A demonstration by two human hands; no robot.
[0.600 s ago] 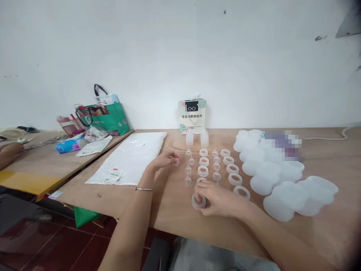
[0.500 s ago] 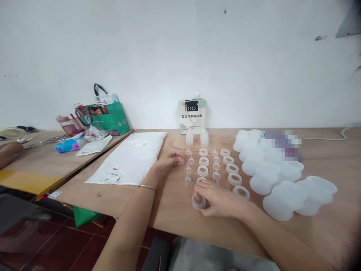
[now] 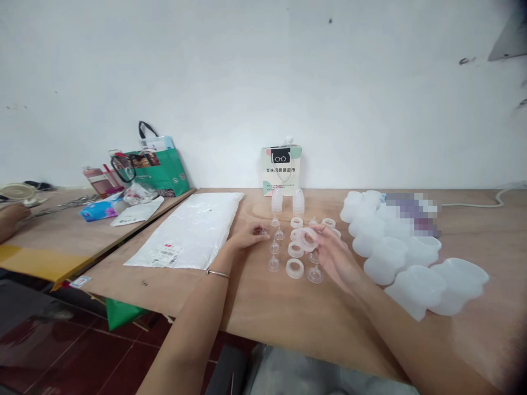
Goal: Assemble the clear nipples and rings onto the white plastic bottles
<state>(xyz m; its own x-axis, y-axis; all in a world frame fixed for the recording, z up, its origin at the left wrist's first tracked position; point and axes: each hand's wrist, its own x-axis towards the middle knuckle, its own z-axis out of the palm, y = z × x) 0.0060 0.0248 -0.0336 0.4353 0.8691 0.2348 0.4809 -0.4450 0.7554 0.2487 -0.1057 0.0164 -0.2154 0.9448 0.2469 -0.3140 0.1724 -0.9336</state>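
My right hand (image 3: 334,253) pinches a translucent bottle collar ring (image 3: 308,239) by its edge, raised above the rows. The fingers of my left hand (image 3: 249,236) are closed around a small clear bottle nipple (image 3: 263,232), partly hidden by them, left of the rows. Clear nipples (image 3: 274,264) stand in one column beside that hand. More collar rings (image 3: 295,268) form the column right of it. Another nipple column (image 3: 315,275) and further rings (image 3: 328,223) are partly covered by my right hand.
Two clear domed stacks (image 3: 298,202) stand before a paper bag (image 3: 281,169). Several frosted bottles (image 3: 415,285) lie at the right. A white plastic mailer (image 3: 193,225) covers the left side. Across a table gap are a green bag (image 3: 164,170), a tissue pack (image 3: 101,208) and another person's hand (image 3: 14,216).
My right hand has lifted the collar ring from near the table's front and carried it away from me, over the rows. My left hand has stayed almost in place.
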